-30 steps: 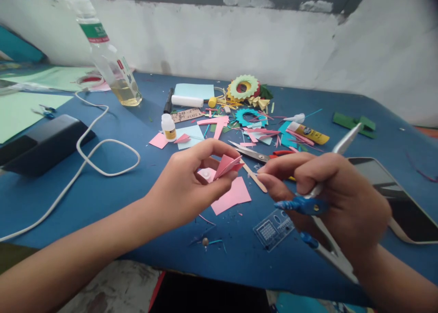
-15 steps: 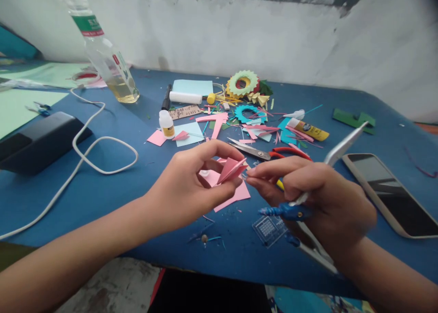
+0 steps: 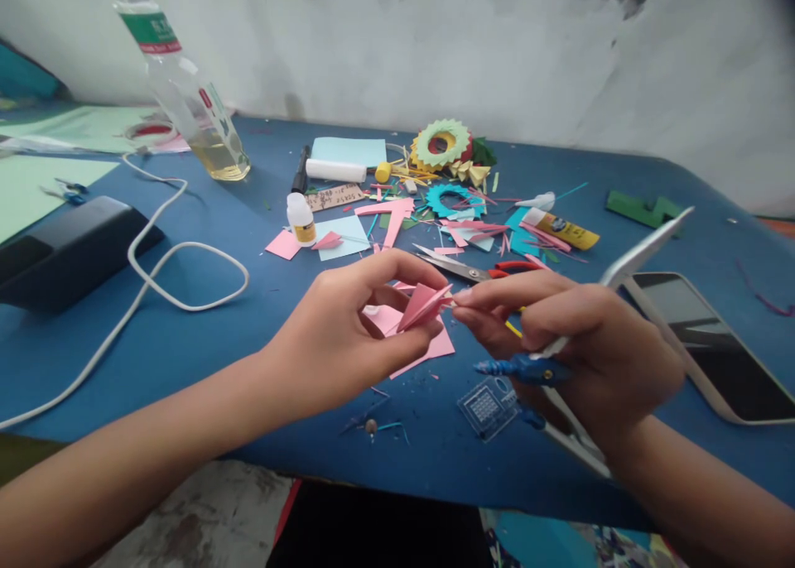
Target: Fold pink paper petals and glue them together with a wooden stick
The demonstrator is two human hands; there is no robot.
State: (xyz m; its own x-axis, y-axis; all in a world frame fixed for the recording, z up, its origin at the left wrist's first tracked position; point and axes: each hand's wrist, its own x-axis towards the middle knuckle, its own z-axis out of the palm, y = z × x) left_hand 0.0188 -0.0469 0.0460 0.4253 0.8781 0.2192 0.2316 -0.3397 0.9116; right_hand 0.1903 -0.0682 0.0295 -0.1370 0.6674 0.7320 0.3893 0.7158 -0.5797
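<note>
My left hand (image 3: 344, 336) is closed around a small folded pink paper piece (image 3: 423, 303), held above the blue table (image 3: 204, 336). My right hand (image 3: 584, 348) grips a silver and blue drawing compass (image 3: 596, 320), and its thumb and forefinger pinch at the tip of the pink piece. Under the hands lies a flat pink paper sheet (image 3: 435, 346). Red-handled scissors (image 3: 472, 268) rest just behind my fingers.
A small clear stencil (image 3: 489, 406) lies near the table's front edge. A phone (image 3: 714, 344) lies at the right. Paper scraps, a glue tube (image 3: 562, 231), a small white bottle (image 3: 301, 219), paper rings (image 3: 442, 144), a plastic bottle (image 3: 186, 96), a black box (image 3: 68, 253) and white cable (image 3: 155, 278) fill the rest.
My right hand has moved left to meet the pink piece, and its fingertips now pinch at its tip. The left hand has stayed nearly still.
</note>
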